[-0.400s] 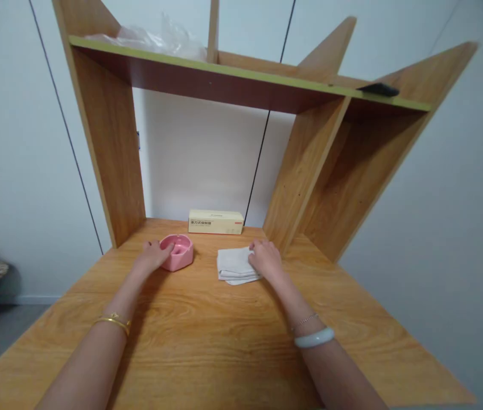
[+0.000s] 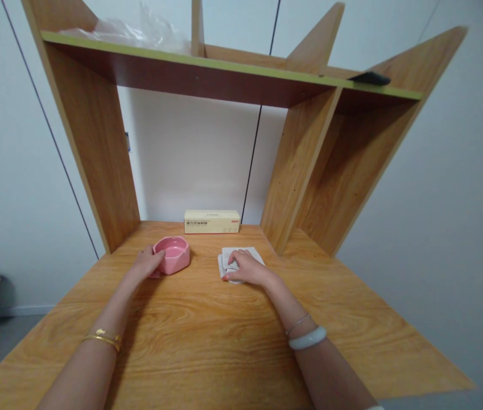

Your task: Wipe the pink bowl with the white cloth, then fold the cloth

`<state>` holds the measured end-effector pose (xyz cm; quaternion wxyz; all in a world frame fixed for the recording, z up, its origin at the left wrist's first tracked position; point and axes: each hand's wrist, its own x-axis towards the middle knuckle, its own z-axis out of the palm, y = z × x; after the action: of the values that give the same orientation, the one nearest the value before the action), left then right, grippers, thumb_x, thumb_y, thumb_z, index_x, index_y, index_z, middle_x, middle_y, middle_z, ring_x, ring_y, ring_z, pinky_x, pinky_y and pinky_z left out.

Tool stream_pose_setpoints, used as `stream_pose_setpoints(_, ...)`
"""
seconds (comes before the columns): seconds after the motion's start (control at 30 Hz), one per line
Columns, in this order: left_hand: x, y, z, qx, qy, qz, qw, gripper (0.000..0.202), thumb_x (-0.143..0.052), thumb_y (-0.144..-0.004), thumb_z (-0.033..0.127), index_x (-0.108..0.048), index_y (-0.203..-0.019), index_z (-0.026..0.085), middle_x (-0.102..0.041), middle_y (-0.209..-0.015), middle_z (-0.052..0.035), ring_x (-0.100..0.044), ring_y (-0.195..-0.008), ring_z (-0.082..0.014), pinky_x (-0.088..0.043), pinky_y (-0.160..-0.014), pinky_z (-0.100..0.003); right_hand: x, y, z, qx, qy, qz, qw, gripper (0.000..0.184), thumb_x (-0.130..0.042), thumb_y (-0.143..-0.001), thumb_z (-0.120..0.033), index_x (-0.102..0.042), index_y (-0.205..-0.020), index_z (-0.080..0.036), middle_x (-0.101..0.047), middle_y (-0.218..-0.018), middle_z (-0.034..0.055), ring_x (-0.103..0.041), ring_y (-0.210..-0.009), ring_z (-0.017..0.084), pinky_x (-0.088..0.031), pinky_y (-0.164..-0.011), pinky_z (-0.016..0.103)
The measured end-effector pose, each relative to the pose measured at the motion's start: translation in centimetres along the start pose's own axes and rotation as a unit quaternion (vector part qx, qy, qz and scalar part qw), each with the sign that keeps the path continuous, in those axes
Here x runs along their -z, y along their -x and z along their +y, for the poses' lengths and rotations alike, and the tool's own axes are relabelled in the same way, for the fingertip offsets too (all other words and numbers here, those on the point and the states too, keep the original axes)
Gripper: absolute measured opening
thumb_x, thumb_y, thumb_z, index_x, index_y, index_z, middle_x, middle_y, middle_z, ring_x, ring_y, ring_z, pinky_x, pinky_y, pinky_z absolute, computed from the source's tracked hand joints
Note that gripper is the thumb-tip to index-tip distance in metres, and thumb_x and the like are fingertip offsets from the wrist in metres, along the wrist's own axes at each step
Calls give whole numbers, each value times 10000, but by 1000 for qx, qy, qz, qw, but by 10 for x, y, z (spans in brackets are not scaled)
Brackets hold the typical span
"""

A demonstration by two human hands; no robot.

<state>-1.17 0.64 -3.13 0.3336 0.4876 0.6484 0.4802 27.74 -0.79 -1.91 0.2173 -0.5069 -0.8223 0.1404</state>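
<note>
Left grip (image 2: 147,265) clasps the pink bowl (image 2: 178,261) by its left side, thumb over the rim; right grip (image 2: 246,267), fingers curled, pinches the folded white cloth (image 2: 255,254); both things sit on the bench (image 2: 207,341).

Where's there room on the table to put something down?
A wide bare patch of table lies between the left forearm and right forearm; another, right of the right forearm. Between the bowl and cloth is only a narrow gap, the box behind. It's crowded where the hands, left and right, are.
</note>
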Motion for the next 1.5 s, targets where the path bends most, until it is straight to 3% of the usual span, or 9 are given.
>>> stream_pose_setpoints(0.2, -5, 9, 9, 28, 34, 1, 999, 355, -572, -660, 285, -561, -982, 136, -587, -654, -61, -552, -501, -163, -406, -373, -221, -13, -7, 24, -83, -214, 104, 968, 259, -556, -669, -414, -522, -607, -164, -462, -535, -38, -416, -520, 100, -297, -511, 218)
stream_pose_setpoints(0.37, -25, 20, 22, -22, 137, -68, 988, 385, -457, -723, 256, -493, -1091, 147, -524, -545, 17, -476, -404, -93, -357, -365, -173, -12, -14, 14, -87, -350, 342, 868, 259, -443, -742, -445, -476, -718, -190, -503, -637, -15, -468, -594, 122, -365, -563, 232)
stream_pose_setpoints(0.47, -40, 28, 24, -41, 140, -104, 984, 406, -426, -740, 280, -475, -1120, 143, -543, -543, 13, -484, -406, -98, -350, -374, -177, -13, -12, 0, -60, -383, 379, 840, 244, -397, -776, -453, -436, -805, -214, -480, -666, -26, -460, -582, 116, -376, -552, 224)
stream_pose_setpoints(0.6, -52, 40, 27, -78, 61, -102, 990, 393, -446, -742, 344, -515, -1079, 154, -652, -815, -71, -603, -670, -170, -463, -588, -266, -19, -8, -21, -7, -385, 316, 867, 197, -365, -811, -418, -402, -842, -227, -469, -712, -23, -473, -614, 111, -400, -583, 221)
stream_pose_setpoints(0.8, -55, 55, 39, -146, -65, -89, 983, 372, -388, -764, 279, -510, -1101, 177, -617, -1047, -69, -569, -947, -199, -407, -852, -337, -20, -4, -40, 79, -229, 215, 946, 212, -411, -818, -341, -512, -701, -196, -522, -763, 17, -482, -791, 145, -375, -755, 272)
stream_pose_setpoints(0.93, -57, 58, 43, -200, -100, -83, 971, 401, -407, -743, 257, -502, -1127, 185, -603, -1074, -56, -560, -958, -199, -411, -855, -332, -27, -6, -32, 2, -244, 224, 943, 149, -470, -771, -315, -506, -849, -193, -461, -684, -17, -443, -608, 113, -384, -597, 235)
stream_pose_setpoints(1.1, -62, 63, 47, -269, -126, -91, 950, 467, -455, -702, 243, -495, -1165, 198, -576, -1138, -47, -535, -1011, -206, -398, -890, -326, -35, -11, -20, -64, -240, 240, 938, 583, -581, -644, -248, -337, -1166, -158, -540, -811, 13, -520, -702, 142, -422, -656, 261)
stream_pose_setpoints(1.23, -64, 66, 50, -278, -157, -84, 944, 503, -470, -702, 251, -475, -1204, 209, -545, -1186, -54, -509, -1052, -216, -372, -920, -343, -30, -14, -16, -75, -206, 182, 959, 409, -535, -665, -234, -479, -1065, -167, -595, -962, 66, -555, -858, 178, -422, -749, 281)
stream_pose_setpoints(1.5, -64, 67, 48, -237, -147, -88, 956, 552, -428, -773, 411, -360, -1281, 205, -502, -1228, -91, -486, -1085, -243, -362, -921, -392, -24, -16, -10, -75, -135, 145, 977, 259, -453, -718, -212, -591, -937, -196, -647, -843, 33, -580, -768, 176, -427, -691, 267)
